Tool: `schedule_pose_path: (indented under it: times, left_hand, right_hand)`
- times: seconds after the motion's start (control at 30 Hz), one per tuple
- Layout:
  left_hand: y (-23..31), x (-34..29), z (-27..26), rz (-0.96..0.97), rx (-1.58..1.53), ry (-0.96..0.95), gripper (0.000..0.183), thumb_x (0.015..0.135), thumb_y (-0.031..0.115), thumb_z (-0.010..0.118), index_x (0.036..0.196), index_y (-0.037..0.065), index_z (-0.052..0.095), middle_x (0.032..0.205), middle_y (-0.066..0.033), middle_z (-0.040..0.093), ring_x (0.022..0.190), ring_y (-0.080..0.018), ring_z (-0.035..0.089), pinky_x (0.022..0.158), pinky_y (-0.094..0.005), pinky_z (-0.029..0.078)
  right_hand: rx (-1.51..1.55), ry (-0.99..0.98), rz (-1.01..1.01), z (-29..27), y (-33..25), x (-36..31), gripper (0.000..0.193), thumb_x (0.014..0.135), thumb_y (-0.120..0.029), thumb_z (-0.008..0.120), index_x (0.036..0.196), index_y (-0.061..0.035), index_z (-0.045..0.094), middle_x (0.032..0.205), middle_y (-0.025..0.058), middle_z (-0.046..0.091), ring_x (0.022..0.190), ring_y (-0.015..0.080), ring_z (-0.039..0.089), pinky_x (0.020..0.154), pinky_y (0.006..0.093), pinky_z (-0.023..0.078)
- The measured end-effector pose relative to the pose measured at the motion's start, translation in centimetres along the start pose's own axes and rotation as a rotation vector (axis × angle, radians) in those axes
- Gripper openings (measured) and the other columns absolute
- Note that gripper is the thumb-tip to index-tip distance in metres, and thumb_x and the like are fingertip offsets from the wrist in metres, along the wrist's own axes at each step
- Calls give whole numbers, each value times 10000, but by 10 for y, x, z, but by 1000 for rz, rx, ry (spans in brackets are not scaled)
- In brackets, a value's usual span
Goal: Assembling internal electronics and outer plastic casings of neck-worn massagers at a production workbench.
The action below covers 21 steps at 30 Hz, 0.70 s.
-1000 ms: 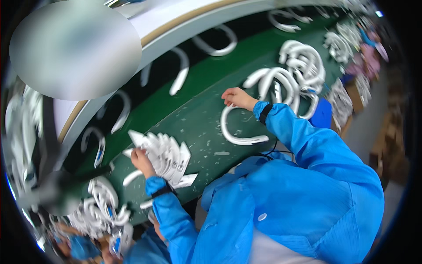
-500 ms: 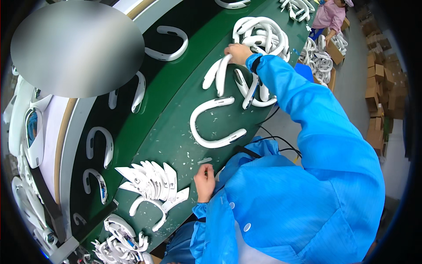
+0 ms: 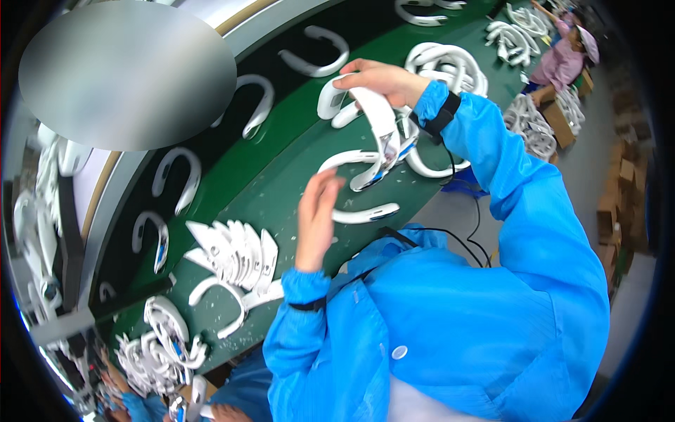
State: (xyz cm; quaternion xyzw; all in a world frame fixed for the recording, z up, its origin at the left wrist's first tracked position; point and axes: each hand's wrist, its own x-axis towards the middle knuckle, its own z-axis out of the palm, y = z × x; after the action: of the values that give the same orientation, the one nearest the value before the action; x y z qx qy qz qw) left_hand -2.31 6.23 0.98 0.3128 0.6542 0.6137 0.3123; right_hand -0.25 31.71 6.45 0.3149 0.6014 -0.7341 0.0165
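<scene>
In my right hand (image 3: 383, 79) is a white U-shaped neckband (image 3: 377, 112), raised over the green table and gripped between thumb and fingers. Its lower end shows a shiny, bluish inner part. My left hand (image 3: 316, 218) is lifted with fingers apart and slightly blurred, holding nothing. Behind that hand another white neckband (image 3: 369, 213) lies on the table, its bend partly hidden. Beyond my right wrist sits a pile of similar white neckbands (image 3: 453, 67).
A fan of white curved shell pieces (image 3: 242, 257) lies to the left, with a heap of neckbands (image 3: 158, 359) nearer. Along the far side, a green belt (image 3: 211, 151) carries spaced neckbands. A person in pink (image 3: 559, 63) works at far right, near cardboard boxes (image 3: 615, 190).
My right hand has brought a neckband from beside the pile, lifting and turning it. My left hand has risen from the table's near edge toward it. The whole view has shifted.
</scene>
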Motion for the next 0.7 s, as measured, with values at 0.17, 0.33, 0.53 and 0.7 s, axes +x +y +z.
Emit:
schedule_pose_path:
  times: [0.17, 0.33, 0.53, 0.7]
  left_hand:
    - [-16, 5, 0, -214, -373, -321, 746, 897, 617, 138, 1164, 7, 475, 871, -138, 639, 839, -200, 615, 757, -285, 464]
    - [-12, -32, -30, -210, -566, -258, 740, 891, 627, 123, 1083, 18, 497, 681, -123, 593, 641, -177, 582, 588, -272, 454]
    - [11, -55, -38, -151, -1004, 135, 614, 910, 542, 131, 997, 42, 478, 704, -203, 559, 620, -298, 545, 583, -384, 439]
    - [14, -70, -43, -94, -996, 317, 553, 926, 489, 162, 998, 41, 478, 744, -170, 573, 658, -264, 571, 585, -346, 459]
  right_hand:
    - [363, -83, 15, 97, 32, 16, 379, 789, -204, 681, 1050, -47, 455, 848, 92, 574, 617, 171, 594, 530, 318, 539]
    - [374, -383, 120, 131, 37, 33, 337, 888, -319, 531, 989, 3, 538, 813, 115, 638, 685, 172, 636, 598, 310, 541]
    - [-333, -350, -297, 144, 42, -3, 314, 871, -303, 513, 994, -21, 573, 837, 45, 597, 710, 94, 539, 587, 206, 415]
    - [-50, -385, -371, 148, 60, -91, 132, 814, -81, 579, 888, 24, 607, 739, 45, 615, 653, 67, 559, 554, 204, 442]
